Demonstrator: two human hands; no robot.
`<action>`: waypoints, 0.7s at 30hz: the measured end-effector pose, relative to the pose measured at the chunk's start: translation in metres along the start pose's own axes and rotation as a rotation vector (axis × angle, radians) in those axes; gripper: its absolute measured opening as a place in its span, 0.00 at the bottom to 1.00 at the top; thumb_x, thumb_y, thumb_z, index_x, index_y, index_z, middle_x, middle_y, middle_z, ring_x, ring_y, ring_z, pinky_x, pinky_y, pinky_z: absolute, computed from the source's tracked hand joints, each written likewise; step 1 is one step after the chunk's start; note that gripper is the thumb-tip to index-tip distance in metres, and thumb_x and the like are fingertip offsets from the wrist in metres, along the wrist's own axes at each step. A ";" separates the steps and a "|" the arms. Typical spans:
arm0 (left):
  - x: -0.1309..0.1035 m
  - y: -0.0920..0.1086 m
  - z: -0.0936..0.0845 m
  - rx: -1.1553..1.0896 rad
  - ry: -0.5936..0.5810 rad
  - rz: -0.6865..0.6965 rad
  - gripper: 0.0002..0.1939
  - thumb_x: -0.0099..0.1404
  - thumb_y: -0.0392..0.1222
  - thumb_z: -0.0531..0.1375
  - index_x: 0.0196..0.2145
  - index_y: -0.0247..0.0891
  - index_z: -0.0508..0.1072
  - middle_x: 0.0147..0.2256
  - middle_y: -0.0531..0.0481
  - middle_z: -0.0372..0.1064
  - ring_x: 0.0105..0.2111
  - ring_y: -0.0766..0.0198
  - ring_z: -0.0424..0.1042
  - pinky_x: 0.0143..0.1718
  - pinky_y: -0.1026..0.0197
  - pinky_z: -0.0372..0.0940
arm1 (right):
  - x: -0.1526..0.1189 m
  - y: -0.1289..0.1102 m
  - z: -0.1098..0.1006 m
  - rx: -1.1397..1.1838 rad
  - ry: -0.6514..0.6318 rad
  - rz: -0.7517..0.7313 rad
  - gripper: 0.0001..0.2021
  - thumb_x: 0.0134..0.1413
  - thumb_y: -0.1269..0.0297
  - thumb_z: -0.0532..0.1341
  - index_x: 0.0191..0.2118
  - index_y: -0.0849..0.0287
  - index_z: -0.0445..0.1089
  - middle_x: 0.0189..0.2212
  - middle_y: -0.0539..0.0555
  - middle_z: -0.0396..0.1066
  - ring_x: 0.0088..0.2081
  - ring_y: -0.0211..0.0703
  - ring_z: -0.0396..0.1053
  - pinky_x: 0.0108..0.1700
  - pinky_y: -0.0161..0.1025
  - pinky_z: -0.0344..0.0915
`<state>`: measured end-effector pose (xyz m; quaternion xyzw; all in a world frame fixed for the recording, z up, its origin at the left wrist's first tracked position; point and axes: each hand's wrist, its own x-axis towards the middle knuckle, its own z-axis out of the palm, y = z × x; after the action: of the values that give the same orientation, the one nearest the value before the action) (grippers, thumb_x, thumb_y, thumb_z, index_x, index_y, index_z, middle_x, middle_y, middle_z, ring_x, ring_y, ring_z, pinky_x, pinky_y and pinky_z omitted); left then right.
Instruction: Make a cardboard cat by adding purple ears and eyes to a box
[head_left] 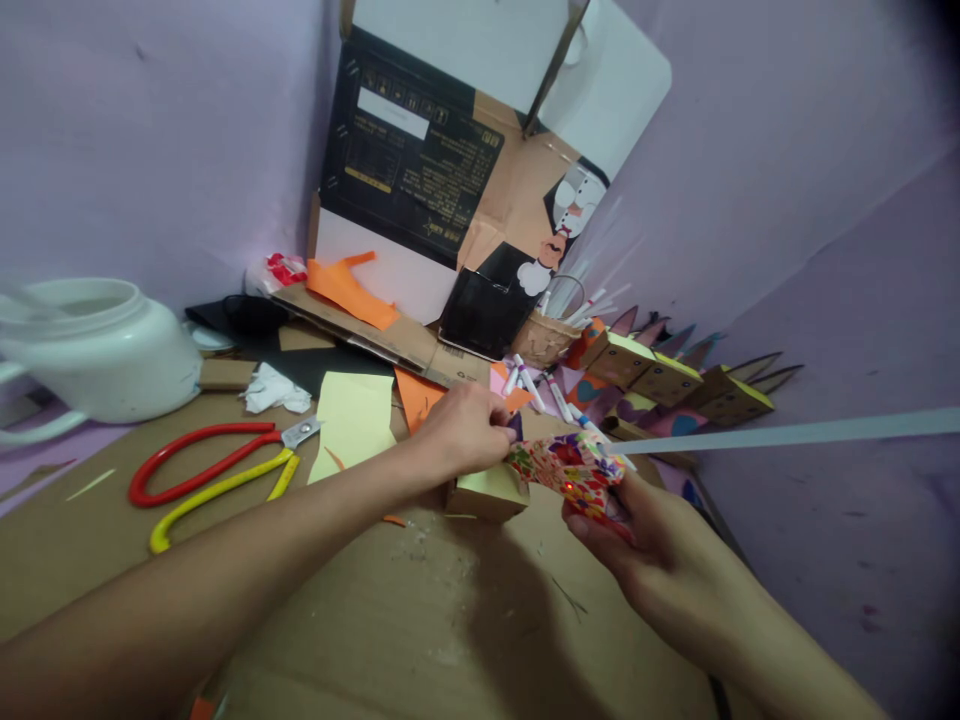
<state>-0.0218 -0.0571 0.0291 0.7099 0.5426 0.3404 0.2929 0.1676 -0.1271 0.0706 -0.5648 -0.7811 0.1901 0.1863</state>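
My right hand is wrapped round a flower-patterned hot glue gun with a small red light. A long whitish glue stick runs out of its back to the right. The gun's front end points left, close to a small cardboard box with a pale yellow top. Over the back of this box my left hand is closed, fingertips pressed together. A dark purple bit shows beside those fingertips, but what they grip is hidden.
Red-and-yellow-handled scissors lie left, near yellow paper and crumpled white paper. A white pot stands far left. Behind are an opened carton, markers and spiked cardboard crafts. Walls close in behind and right.
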 end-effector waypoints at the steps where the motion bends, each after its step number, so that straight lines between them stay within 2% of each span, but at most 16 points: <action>1: 0.000 0.000 0.000 0.000 0.000 -0.001 0.07 0.50 0.38 0.59 0.21 0.36 0.76 0.20 0.49 0.70 0.22 0.64 0.64 0.23 0.62 0.52 | 0.000 0.000 0.000 -0.002 0.002 -0.011 0.05 0.50 0.65 0.58 0.33 0.57 0.70 0.24 0.55 0.73 0.28 0.48 0.70 0.27 0.37 0.62; 11: 0.000 0.001 -0.001 -0.006 -0.007 0.001 0.06 0.50 0.38 0.58 0.20 0.36 0.75 0.19 0.50 0.69 0.22 0.64 0.64 0.22 0.62 0.52 | -0.001 0.001 -0.002 0.040 0.004 0.005 0.09 0.50 0.65 0.58 0.38 0.57 0.70 0.26 0.55 0.74 0.32 0.51 0.72 0.30 0.41 0.65; 21: -0.001 0.000 -0.002 -0.002 -0.002 0.014 0.06 0.49 0.38 0.57 0.18 0.36 0.73 0.18 0.52 0.66 0.22 0.66 0.62 0.22 0.63 0.51 | -0.005 0.011 -0.003 0.082 0.014 0.072 0.08 0.49 0.63 0.59 0.37 0.57 0.71 0.27 0.56 0.74 0.34 0.53 0.72 0.32 0.42 0.67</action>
<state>-0.0233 -0.0578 0.0305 0.7138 0.5370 0.3421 0.2916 0.1793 -0.1282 0.0672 -0.5856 -0.7506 0.2245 0.2079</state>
